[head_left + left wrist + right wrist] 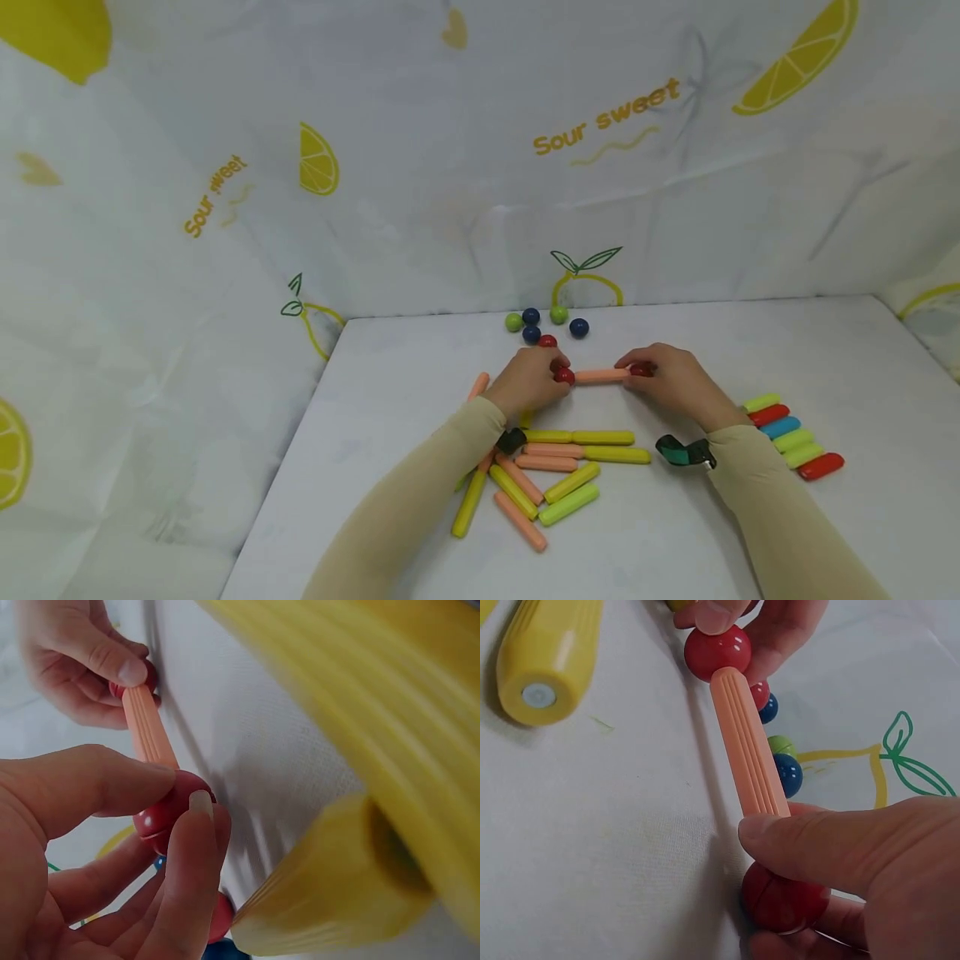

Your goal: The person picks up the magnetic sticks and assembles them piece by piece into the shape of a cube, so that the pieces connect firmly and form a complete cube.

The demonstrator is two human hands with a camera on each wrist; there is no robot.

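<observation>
The left hand (pixel 531 381) pinches a red ball (pixel 565 377) between thumb and finger; the right hand (pixel 671 383) grips a second red ball (pixel 784 900). The orange rod (pixel 598 376) spans between the hands, a ball at each end. Beyond, blue balls (pixel 579 328) and green balls (pixel 558 315) sit near the far edge of the bench (pixel 645 542); coloured rods (pixel 784 427) lie toward its right edge.

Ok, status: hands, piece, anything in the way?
Left hand pinches red ball; right hand grips second red ball. Peach rod between them. No obstruction seen; third red ball close beyond left hand.
</observation>
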